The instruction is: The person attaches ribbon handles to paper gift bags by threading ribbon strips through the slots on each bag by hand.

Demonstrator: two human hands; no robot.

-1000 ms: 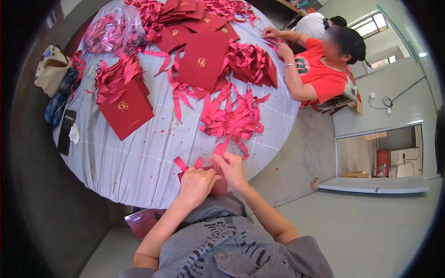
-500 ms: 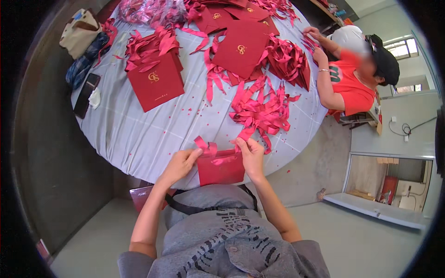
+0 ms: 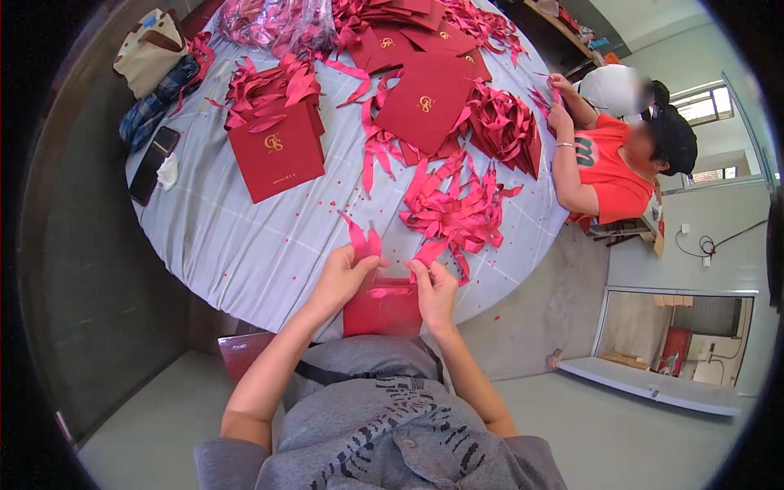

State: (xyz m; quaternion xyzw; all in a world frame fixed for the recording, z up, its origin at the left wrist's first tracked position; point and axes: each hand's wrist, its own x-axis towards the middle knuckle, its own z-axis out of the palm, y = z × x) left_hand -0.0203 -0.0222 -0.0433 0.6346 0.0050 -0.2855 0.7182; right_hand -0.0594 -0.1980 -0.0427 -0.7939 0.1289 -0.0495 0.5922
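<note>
Red bag (image 3: 382,316) is at the table (image 3: 269,273) edge, nr your lap. Risk: pink ribbon (image 3: 364,242) may slip/twist if your pinch loosens; ribbon pile (image 3: 457,204) just past R hand (image 3: 435,296) could snag it. L hand (image 3: 341,278): thumb + fingertips pressed tog. on ribbon. R: thumb/index pinching ribbon nr bag top; can't tell if same strip.
</note>
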